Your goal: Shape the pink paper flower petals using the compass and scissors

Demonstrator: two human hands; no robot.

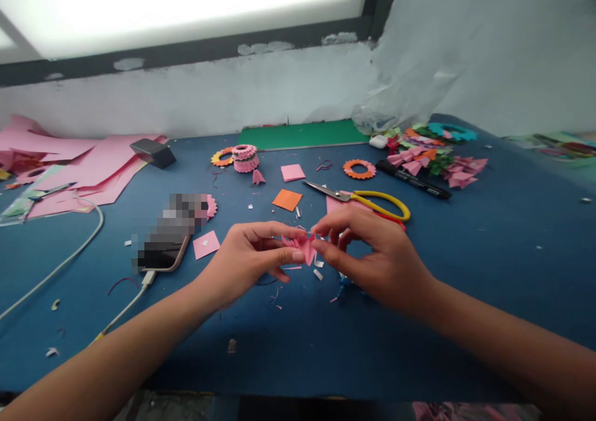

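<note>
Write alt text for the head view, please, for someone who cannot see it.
The left hand holds folded pink paper over a blue table, the right hand at its edge. Beyond lie scissors, an orange square and a black marker.

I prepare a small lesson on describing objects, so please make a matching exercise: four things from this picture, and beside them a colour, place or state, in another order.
1. Scissors
2. Folded paper
3. Phone
4. Sheet

A. Green
B. Joined to a white cable
C. With a yellow handle
D. Held by the left hand

Pairs: 1-C, 2-D, 3-B, 4-A
</note>
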